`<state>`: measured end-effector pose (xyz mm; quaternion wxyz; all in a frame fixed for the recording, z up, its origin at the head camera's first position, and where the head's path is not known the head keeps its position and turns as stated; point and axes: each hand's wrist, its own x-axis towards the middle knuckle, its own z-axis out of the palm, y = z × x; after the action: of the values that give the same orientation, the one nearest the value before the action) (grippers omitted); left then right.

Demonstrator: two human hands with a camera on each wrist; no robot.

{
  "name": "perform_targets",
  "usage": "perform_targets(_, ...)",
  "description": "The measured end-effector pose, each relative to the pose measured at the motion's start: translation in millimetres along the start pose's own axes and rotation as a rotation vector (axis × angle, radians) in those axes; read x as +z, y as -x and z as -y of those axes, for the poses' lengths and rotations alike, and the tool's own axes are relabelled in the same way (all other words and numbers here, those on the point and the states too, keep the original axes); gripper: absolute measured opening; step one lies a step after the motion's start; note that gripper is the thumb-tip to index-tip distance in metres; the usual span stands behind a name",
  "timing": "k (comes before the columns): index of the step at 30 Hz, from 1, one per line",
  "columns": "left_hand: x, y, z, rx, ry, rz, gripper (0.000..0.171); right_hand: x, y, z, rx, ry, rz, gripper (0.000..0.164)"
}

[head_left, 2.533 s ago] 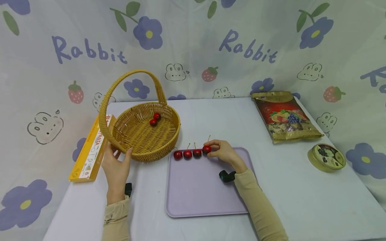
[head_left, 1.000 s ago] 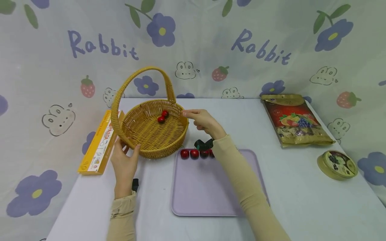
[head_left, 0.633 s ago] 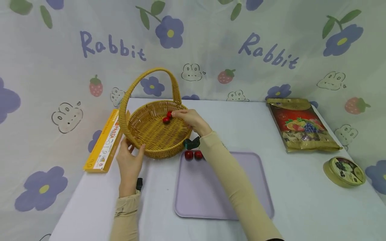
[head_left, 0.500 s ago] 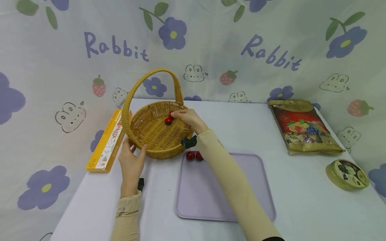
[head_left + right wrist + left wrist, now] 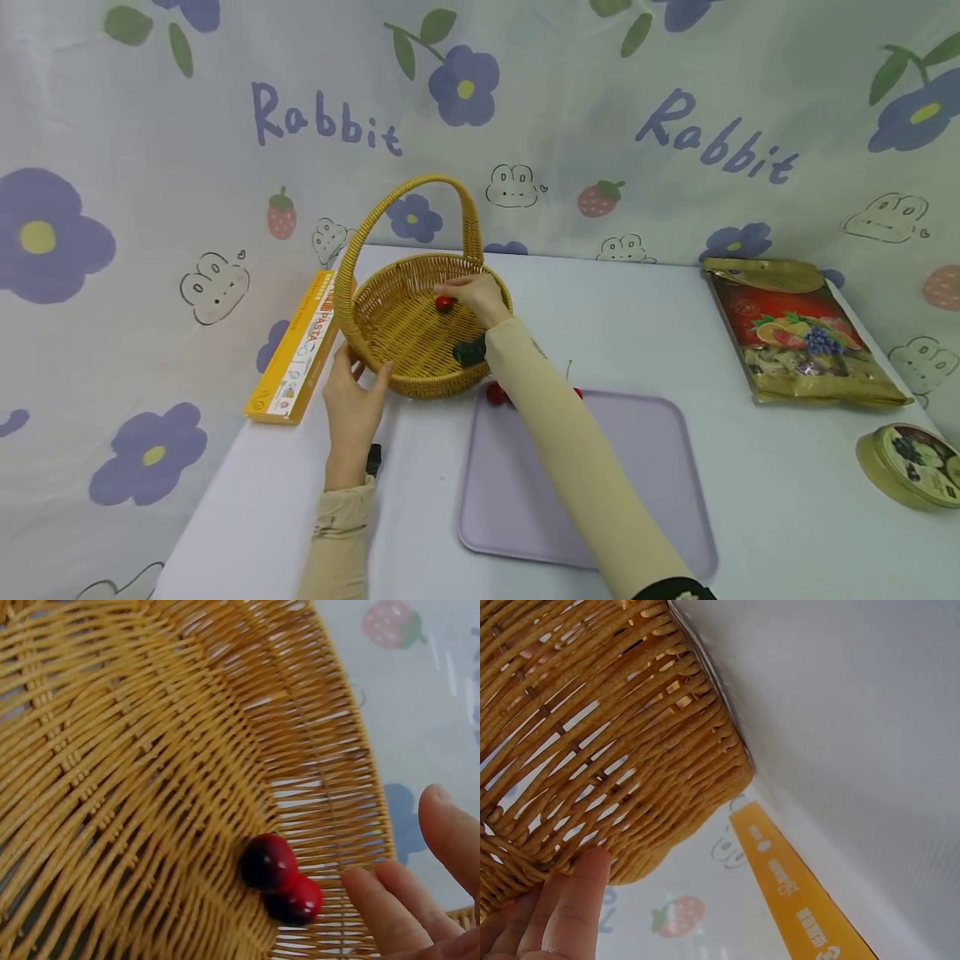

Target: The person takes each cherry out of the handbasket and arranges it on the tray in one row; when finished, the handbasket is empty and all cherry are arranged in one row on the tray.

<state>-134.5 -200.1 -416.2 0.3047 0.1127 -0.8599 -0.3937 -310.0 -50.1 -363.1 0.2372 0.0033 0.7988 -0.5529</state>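
Note:
A round woven basket (image 5: 420,379) with a tall arched handle stands at the centre-left of the table. My left hand (image 5: 356,408) grips its near left rim by the handle's base; in the left wrist view, fingers (image 5: 577,907) touch the wickerwork. My right hand (image 5: 480,296) reaches over the basket's right side. Two red cherries lie together inside; the head view shows one cherry (image 5: 444,304), the other being hidden by my fingertips. In the right wrist view, thumb and fingers are apart beside the cherries (image 5: 270,862), with nothing between them.
On a lilac tray (image 5: 652,467), more cherries (image 5: 496,393) line the far edge, partly hidden by my right sleeve. A yellow pasta box (image 5: 296,354) lies left of the basket. At the right are a red-and-gold packet (image 5: 802,333) and a round gold tin (image 5: 911,467).
My right hand has left the end cherry on the tray and moved up and left into the basket beside the two cherries. My left hand keeps its hold. The head view has turned left.

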Motion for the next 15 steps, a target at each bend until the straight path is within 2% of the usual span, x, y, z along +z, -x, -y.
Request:
perform_targets(8,2.4,0.6,-2.0,0.031,-0.001,-0.004,0.063,18,-19,-9,-0.043,0.067,-0.109,0.034)
perform_targets(15,2.1,-1.2,2.9,0.047,0.003,-0.016,0.062,35,-35,-11,0.015,0.083,-0.189,0.031)
